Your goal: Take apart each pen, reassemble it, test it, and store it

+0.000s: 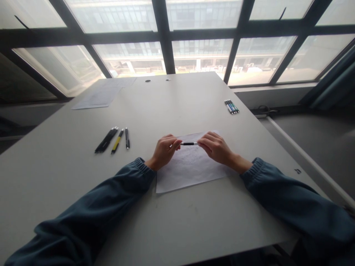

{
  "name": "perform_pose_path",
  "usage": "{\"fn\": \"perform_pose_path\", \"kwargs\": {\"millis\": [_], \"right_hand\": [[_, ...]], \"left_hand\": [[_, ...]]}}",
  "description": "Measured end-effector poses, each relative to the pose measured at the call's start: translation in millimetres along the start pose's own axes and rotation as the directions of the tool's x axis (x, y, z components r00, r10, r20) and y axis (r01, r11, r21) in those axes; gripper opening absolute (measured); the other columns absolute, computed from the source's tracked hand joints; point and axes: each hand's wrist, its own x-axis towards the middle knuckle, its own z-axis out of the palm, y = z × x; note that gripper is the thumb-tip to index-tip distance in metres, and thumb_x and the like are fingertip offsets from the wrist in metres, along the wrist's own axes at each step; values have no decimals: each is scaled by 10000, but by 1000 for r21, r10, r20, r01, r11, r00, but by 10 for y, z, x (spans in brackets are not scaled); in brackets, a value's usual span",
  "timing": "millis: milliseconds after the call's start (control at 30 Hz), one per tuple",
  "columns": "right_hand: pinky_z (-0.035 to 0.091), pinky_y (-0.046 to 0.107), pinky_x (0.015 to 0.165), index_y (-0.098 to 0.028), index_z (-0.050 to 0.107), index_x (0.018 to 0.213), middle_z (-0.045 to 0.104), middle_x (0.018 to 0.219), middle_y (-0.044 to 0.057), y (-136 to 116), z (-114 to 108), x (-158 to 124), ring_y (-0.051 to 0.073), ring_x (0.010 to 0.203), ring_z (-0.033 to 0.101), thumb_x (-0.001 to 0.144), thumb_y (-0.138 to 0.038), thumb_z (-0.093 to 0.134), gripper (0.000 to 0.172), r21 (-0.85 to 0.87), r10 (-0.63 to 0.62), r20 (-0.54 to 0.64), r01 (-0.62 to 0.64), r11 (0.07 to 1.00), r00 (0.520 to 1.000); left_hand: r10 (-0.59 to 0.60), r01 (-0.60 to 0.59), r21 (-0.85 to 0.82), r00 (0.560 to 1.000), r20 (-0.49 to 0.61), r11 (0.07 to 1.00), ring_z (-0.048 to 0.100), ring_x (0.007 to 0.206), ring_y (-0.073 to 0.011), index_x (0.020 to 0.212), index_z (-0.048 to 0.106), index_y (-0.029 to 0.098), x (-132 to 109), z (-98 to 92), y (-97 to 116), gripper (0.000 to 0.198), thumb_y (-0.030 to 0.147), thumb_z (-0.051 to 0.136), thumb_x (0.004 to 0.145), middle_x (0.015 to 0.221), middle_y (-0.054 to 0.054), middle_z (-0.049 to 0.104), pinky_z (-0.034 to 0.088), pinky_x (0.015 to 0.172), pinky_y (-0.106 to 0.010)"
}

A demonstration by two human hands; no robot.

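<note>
A pen (pixel 189 143) with a black grip and lighter ends is held level between my two hands. The fingers of my left hand (pixel 165 149) pinch its left end, while my right hand (pixel 215 147) pinches the right end. Both ends are partly hidden by the fingers. Beneath the hands lies a white sheet of paper (pixel 188 173) with faint marks on it, set at a slight angle on the table.
Left of my hands lie several black pens (pixel 105 140), a yellow and black pen (pixel 117 141) and a single dark pen (pixel 127 138). A row of several pens (pixel 232 106) sits near the right edge of the white table (pixel 69 177). More papers (pixel 98 94) lie at the far left.
</note>
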Motion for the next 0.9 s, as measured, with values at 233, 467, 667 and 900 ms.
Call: {"fn": "perform_pose_path", "kwargs": {"millis": [233,467,667,900], "right_hand": [[450,359,797,-200,651,993,681,899,68,2,-3,2,214,860,556,997,-219,545,108,-15,-6,2,6,1000,1000],[453,363,815,-208,660,1003,683,906,70,13,3,-14,221,876,567,995,-225,542,119,-11,28,-12,-28,1000,1000],[447,362,817,-205,661,1013,684,910,70,9,3,-11,221,886,571,998,-228,539,126,-23,37,-16,-37,999,999],[441,363,809,-205,661,1013,684,904,71,9,-1,-9,220,880,568,1000,-229,533,131,-23,43,-27,-43,999,999]], "left_hand": [[39,-38,38,999,-27,999,582,696,-168,653,645,188,10,13,-9,397,417,583,972,649,-21,651,461,707,-307],[99,-95,47,992,-75,994,607,758,-176,815,682,193,22,13,-3,237,410,680,910,784,-40,691,490,738,-324],[100,-97,36,991,-88,995,623,810,-183,865,691,198,20,11,26,229,418,666,919,838,-47,706,503,773,-330],[30,-30,3,1000,2,1000,592,775,-180,757,643,178,-2,-4,-10,465,439,389,1046,759,-46,650,458,767,-332]]}}
